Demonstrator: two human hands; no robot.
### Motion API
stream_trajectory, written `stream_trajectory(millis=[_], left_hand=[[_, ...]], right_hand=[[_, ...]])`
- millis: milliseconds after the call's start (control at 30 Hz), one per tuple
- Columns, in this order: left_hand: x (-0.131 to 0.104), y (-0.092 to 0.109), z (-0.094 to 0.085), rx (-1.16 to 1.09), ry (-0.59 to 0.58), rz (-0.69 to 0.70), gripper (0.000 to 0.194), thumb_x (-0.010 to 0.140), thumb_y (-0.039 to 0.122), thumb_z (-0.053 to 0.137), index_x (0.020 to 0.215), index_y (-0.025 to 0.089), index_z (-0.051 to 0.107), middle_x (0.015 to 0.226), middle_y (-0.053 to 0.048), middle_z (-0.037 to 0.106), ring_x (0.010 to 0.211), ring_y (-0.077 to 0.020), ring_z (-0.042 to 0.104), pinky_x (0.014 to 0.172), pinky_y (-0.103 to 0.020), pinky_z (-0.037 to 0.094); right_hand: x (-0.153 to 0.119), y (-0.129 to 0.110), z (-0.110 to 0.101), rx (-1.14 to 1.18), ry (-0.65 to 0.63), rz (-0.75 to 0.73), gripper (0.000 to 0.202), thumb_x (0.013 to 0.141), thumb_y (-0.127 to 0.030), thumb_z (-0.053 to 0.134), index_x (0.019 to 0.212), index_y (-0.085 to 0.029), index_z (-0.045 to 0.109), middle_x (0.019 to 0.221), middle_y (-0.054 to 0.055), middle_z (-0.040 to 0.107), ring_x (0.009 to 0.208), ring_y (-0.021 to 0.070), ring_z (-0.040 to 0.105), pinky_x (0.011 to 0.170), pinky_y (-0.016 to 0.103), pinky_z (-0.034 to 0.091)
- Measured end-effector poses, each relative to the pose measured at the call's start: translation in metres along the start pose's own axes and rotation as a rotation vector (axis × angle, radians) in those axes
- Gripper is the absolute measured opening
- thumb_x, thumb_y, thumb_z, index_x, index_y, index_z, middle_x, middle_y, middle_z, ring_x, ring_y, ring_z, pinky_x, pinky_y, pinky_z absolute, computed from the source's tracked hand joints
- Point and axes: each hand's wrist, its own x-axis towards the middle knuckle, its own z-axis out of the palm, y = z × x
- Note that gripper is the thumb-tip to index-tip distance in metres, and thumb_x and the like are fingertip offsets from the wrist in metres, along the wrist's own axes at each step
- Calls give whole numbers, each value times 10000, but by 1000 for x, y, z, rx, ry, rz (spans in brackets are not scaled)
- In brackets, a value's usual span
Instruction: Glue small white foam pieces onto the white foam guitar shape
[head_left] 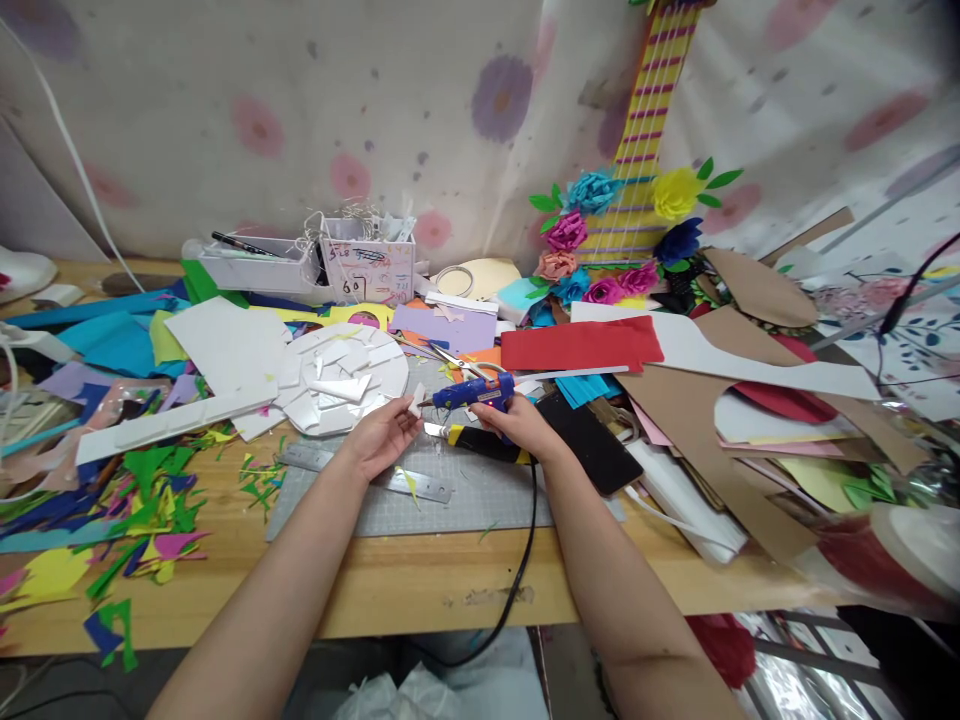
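My right hand [517, 422] is wrapped round a blue hot glue gun [474, 392], whose nozzle points left. A white glue stick [574, 374] runs out of its back end. Between the fingertips of my left hand [382, 436] is a small white foam board piece [418, 400], right at the nozzle. Beneath my hands lie a grey cutting mat [480, 505], a metal ruler [416, 484] and a yellow-and-black utility knife [487, 442]. Left of the nozzle, a round white board [304, 400] carries several loose white pieces. Scissors [469, 364] rest behind the glue gun.
Colourful paper scraps [150, 510] cover the left of the wooden table [390, 595]. White boxes [369, 265] stand behind. A yellow paper guitar [637, 150] with paper flowers leans at the back. A black phone [589, 440] and cardboard [720, 430] lie right; the black cord [525, 560] hangs over the front edge.
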Motion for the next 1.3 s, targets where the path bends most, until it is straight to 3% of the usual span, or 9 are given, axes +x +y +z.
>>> stream_trajectory(millis=[433,667,800,933,1000,1100,1200,1300], left_hand=[[-4,1,-1,59,-32,-2,132,834,76,550,743,103,642,648,-32,646,556,-72,586,573,-180,528],[-11,4,-1,54,-60,-16,118,821,75,559,817,107,673,762,-52,684,606,-78,611,574,-176,531],[-16,26,-7,73,-36,69,134,816,64,554,800,125,673,791,-53,691,613,-79,607,581,-182,541],[-19,69,-23,180,72,296,161,835,64,525,776,118,665,680,-26,650,569,-65,560,573,-160,517],[-21,92,-33,255,111,397,174,832,46,512,759,116,653,656,-12,636,587,-60,550,614,-160,507],[-22,119,-47,479,262,525,114,795,62,571,763,139,647,666,12,633,649,-73,560,700,-198,482],[-16,136,-59,955,431,640,91,741,123,656,814,176,666,710,39,634,673,-84,531,685,-191,413],[-3,148,-73,1435,434,698,143,751,164,643,888,199,666,735,44,610,681,-102,507,626,-190,351]], right_hand=[[3,1,-4,-13,110,27,443,659,-597,639,517,-194,525,469,-15,506,451,107,421,466,250,336],[6,5,-3,6,174,11,412,667,-594,646,561,-204,566,442,-25,486,452,122,430,472,257,334],[7,4,-5,2,233,18,420,681,-598,620,571,-193,591,450,-17,497,453,127,442,481,266,346],[7,4,-7,1,332,-3,420,680,-592,621,560,-190,600,443,-11,489,492,140,469,515,273,363],[8,5,-7,1,364,7,430,672,-603,623,557,-189,601,444,-10,490,493,141,471,521,275,367],[9,7,-7,12,390,10,455,655,-632,627,567,-187,605,445,-12,492,492,141,477,520,273,374],[10,9,-6,18,399,4,472,643,-652,626,582,-185,611,442,-13,491,499,146,486,517,271,379],[10,9,-5,1,403,8,462,645,-638,628,577,-182,610,448,-9,490,505,149,491,527,277,382]])
